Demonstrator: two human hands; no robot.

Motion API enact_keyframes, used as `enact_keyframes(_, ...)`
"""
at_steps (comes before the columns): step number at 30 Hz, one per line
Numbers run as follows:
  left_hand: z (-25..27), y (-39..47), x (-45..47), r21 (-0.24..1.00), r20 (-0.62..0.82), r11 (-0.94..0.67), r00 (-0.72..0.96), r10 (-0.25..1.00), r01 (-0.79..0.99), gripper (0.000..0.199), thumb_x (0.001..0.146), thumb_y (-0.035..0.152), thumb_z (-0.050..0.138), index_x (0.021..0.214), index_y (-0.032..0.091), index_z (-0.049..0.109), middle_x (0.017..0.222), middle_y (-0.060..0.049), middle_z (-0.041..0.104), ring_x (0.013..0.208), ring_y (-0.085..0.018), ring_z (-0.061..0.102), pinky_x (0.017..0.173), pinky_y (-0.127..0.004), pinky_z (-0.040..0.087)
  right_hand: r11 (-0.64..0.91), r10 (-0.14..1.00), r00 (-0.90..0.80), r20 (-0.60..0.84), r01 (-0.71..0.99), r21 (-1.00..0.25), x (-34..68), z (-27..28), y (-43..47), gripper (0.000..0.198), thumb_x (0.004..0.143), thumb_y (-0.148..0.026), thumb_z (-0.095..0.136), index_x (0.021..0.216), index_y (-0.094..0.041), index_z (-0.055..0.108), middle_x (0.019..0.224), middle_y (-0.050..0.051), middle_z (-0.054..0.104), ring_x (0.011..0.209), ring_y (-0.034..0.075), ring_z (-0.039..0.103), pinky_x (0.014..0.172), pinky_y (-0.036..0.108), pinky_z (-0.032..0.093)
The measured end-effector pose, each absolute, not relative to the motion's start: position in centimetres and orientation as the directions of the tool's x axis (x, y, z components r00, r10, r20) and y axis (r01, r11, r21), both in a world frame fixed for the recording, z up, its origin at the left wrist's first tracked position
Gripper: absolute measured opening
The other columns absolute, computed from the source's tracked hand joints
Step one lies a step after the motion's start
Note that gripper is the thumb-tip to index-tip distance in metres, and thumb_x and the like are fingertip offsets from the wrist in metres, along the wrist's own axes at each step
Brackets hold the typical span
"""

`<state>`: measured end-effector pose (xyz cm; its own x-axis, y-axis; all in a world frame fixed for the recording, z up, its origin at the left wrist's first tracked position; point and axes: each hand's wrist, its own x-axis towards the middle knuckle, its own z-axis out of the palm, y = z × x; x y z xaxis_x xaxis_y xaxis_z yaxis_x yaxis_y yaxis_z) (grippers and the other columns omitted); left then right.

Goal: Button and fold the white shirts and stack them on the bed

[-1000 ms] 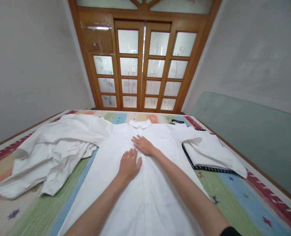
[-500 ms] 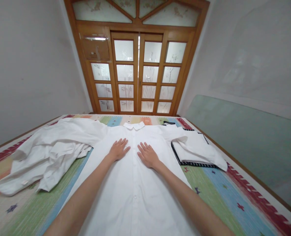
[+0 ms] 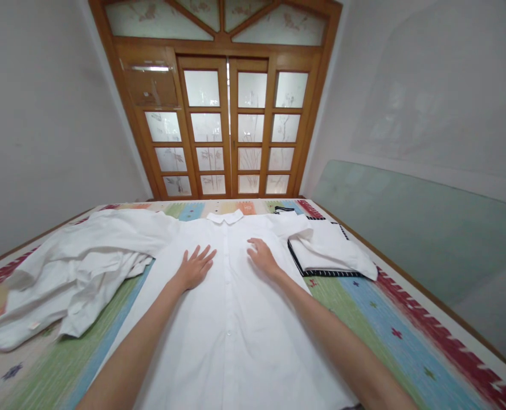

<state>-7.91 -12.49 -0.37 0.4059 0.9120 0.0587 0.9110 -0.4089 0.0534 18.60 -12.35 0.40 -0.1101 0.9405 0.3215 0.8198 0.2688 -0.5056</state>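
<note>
Over the white shirt (image 3: 205, 330), my left hand (image 3: 196, 270) is fanned, right hand (image 3: 261, 256) half-curled. Likely soft, light: grip the shoulders (image 3: 270, 223).

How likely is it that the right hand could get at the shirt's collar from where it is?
Probably yes. The right hand is at the chest of the white shirt, and only cloth shows between it and the collar. The left hand is spread on the other half, out of the way.
</note>
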Motion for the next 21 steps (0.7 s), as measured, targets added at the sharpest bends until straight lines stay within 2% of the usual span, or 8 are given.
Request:
enact_keyframes(3, -0.3, -12.5, -7.9, 0.066, 0.046, -0.403, 0.401, 0.915, 0.913, 0.053, 0.099, 0.042, 0.017, 0.151, 0.035, 0.025, 0.159, -0.001, 0.023, 0.147, -0.031, 0.017, 0.113, -0.063, 0.015, 0.17, 0.892, 0.096, 0.442, 0.835, -0.524, 21.0, 1.4, -12.4, 0.038, 0.08, -0.02, 0.047, 0.115, -0.017, 0.061, 0.111, 0.012, 0.066, 0.108, 0.027, 0.057, 0.099, 0.041, 0.041)
enact_keyframes(6, 0.0, -12.6, -7.8, 0.079, 0.027, -0.396, 0.395, 0.918, 0.915, 0.054, 0.099, 0.044, 0.016, 0.152, 0.034, 0.024, 0.159, -0.001, 0.023, 0.147, -0.031, 0.016, 0.113, -0.062, 0.014, 0.016, 0.87, 0.275, 0.409, 0.813, -0.582, 23.4, 2.9, -12.9, 0.037, 0.081, -0.027, 0.047, 0.114, -0.015, 0.058, 0.099, 0.011, 0.066, 0.095, 0.026, 0.059, 0.09, 0.038, 0.045)
enact_keyframes(12, 0.3, -12.8, -7.5, 0.089, 0.004, -0.378, 0.379, 0.925, 0.922, 0.055, 0.099, 0.045, 0.017, 0.152, 0.032, 0.024, 0.16, 0.0, 0.021, 0.148, -0.03, 0.014, 0.114, -0.061, 0.012, -0.172, 0.825, 0.451, 0.341, 0.775, -0.608, 27.7, 5.0, -14.0, 0.048, 0.08, -0.033, 0.048, 0.123, -0.013, 0.052, 0.108, 0.016, 0.061, 0.105, 0.03, 0.058, 0.094, 0.039, 0.043)
enact_keyframes(17, 0.5, -13.0, -7.4, 0.081, 0.017, -0.364, 0.364, 0.931, 0.928, 0.056, 0.098, 0.046, 0.019, 0.151, 0.032, 0.027, 0.159, 0.0, 0.022, 0.148, -0.029, 0.015, 0.115, -0.059, 0.012, -0.214, 0.838, 0.506, 0.204, 0.648, -0.731, 30.1, 4.6, -13.9, 0.062, 0.077, -0.036, 0.054, 0.135, -0.015, 0.045, 0.125, 0.018, 0.057, 0.114, 0.031, 0.055, 0.097, 0.041, 0.043)
enact_keyframes(19, 0.5, -13.2, -7.4, 0.083, 0.039, -0.364, 0.362, 0.931, 0.928, 0.055, 0.098, 0.046, 0.021, 0.151, 0.031, 0.029, 0.159, 0.0, 0.025, 0.147, -0.028, 0.017, 0.116, -0.058, 0.014, -0.226, 0.827, 0.54, 0.158, 0.576, -0.786, 31.0, 4.4, -13.4, 0.064, 0.076, -0.037, 0.056, 0.136, -0.017, 0.045, 0.121, 0.016, 0.06, 0.11, 0.03, 0.058, 0.095, 0.042, 0.045)
enact_keyframes(21, 0.5, -13.3, -7.5, 0.091, 0.064, -0.37, 0.366, 0.929, 0.924, 0.054, 0.098, 0.046, 0.022, 0.15, 0.031, 0.032, 0.158, -0.001, 0.028, 0.147, -0.028, 0.019, 0.115, -0.058, 0.015, -0.195, 0.801, 0.572, 0.176, 0.528, -0.827, 31.7, 4.4, -12.6, 0.064, 0.076, -0.035, 0.056, 0.136, -0.017, 0.045, 0.112, 0.014, 0.064, 0.1, 0.027, 0.062, 0.088, 0.04, 0.05)
